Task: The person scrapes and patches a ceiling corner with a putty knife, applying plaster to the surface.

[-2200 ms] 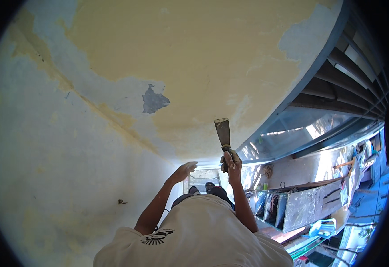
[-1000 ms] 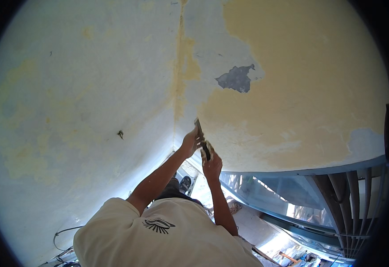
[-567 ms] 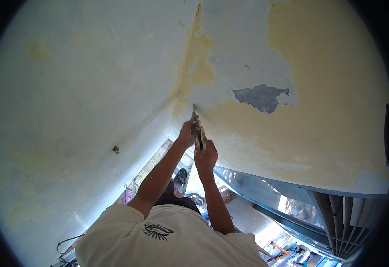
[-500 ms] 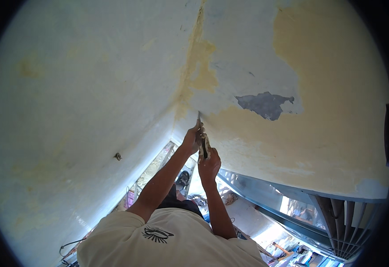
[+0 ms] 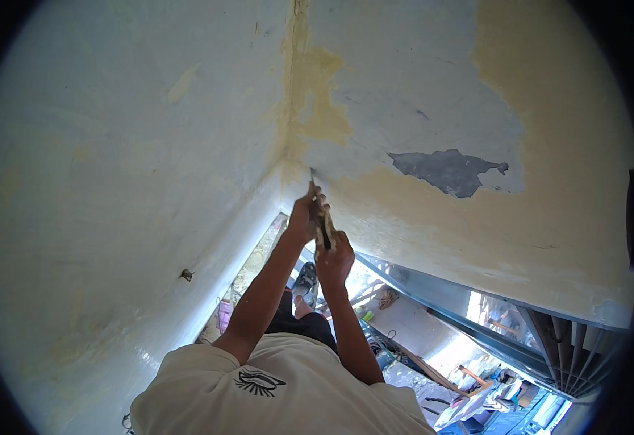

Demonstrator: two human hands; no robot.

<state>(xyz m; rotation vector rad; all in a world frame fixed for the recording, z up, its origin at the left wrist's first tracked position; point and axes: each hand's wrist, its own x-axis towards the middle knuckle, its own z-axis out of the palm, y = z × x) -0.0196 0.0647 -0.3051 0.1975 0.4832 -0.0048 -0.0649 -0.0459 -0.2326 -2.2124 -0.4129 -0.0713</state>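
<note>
My left hand point(image 5: 301, 219) is closed round a thin-bladed scraper point(image 5: 312, 176), whose tip points up at the wall just right of the inside corner. Only a sliver of the blade shows, and the fingers hide its grip. Just below and to the right, my right hand point(image 5: 337, 259) is wrapped round a putty-smeared tool point(image 5: 328, 230) with a dark middle, seen nearly edge-on. Its exact kind cannot be made out. The two hands are close together, the right one lower. Before them, the right wall point(image 5: 404, 225) has yellowish and whitish-grey areas.
A jagged dark grey bare patch point(image 5: 447, 172) marks the right wall. A small fixture point(image 5: 186, 275) sticks out of the left wall point(image 5: 114, 181). Metal bars point(image 5: 570, 348) stand at lower right. Far below are my shoe point(image 5: 306, 276) and cluttered items point(image 5: 491, 391).
The view has shifted, so the grey patch appears farther right. Both hands, still holding their tools, appear slightly higher and farther left in the picture.
</note>
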